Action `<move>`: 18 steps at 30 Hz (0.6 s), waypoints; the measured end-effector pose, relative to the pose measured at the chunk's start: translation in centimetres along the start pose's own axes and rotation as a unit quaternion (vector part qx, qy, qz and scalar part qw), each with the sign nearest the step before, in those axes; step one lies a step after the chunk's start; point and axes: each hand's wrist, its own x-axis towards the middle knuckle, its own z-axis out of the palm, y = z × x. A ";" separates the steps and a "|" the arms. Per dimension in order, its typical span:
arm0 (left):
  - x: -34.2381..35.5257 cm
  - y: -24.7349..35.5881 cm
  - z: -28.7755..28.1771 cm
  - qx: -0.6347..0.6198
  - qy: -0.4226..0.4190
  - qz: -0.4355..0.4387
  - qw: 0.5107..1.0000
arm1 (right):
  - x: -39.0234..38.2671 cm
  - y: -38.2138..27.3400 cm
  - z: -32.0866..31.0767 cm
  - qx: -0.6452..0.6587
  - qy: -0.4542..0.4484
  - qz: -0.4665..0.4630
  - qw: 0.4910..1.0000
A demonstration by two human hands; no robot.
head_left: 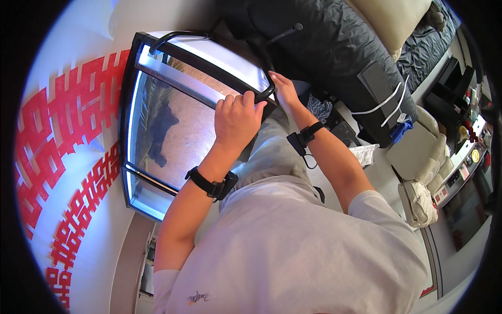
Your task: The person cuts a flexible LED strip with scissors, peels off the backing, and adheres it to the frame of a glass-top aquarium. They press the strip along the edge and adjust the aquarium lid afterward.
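A lit glass aquarium (178,131) with a black frame stands at my left, showing pale gravel, plants and a dark shape inside. A curved black tube (173,35) arches over its white-lit top, and another black tube bend sits at the near right corner. My left hand (238,118) has its fingers curled over the black tube beside the tank's top edge. My right hand (285,91) grips the same tube bend at that corner. Both wrists wear black strapped devices. Where exactly the tube meets the tank under my fingers is hidden.
Red paper cut-outs (68,120) cover the left wall. A dark padded couch or bedding (319,36) with a cream cushion (376,21) lies ahead. White cables (376,107), a blue cloth (401,129), a cream armchair (415,152) and a cluttered shelf (465,172) are at the right.
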 end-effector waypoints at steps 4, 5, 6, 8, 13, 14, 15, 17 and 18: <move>0.4 0.2 0.3 -0.001 0.018 0.022 1.000 | 0.0 -0.2 0.9 0.094 0.010 0.044 0.995; 0.4 0.2 0.5 -0.003 0.025 0.028 0.999 | -0.1 -0.4 1.1 0.092 0.013 0.045 0.995; 0.4 0.3 0.7 -0.006 0.025 0.029 0.999 | -0.1 -0.6 1.2 0.090 0.021 0.052 0.994; 0.3 0.4 1.0 -0.011 0.024 0.029 0.999 | 0.0 -1.0 1.4 0.060 0.027 0.074 0.995; 0.4 0.3 1.2 -0.023 0.013 0.015 1.000 | 0.5 -1.3 1.8 0.081 0.016 0.052 0.995; 0.4 0.3 1.2 -0.026 0.007 0.011 1.000 | 0.6 -1.2 1.7 0.095 0.008 0.057 0.994; 0.4 0.2 1.2 -0.026 0.011 0.013 1.000 | 0.8 -1.0 1.5 0.110 0.002 0.065 0.992; 0.5 0.2 1.1 -0.026 0.015 0.017 0.999 | 1.2 -0.3 0.9 0.101 -0.014 0.050 0.993; 0.5 0.3 1.1 -0.022 0.014 0.018 0.999 | 1.5 0.2 0.4 0.099 -0.025 0.041 0.994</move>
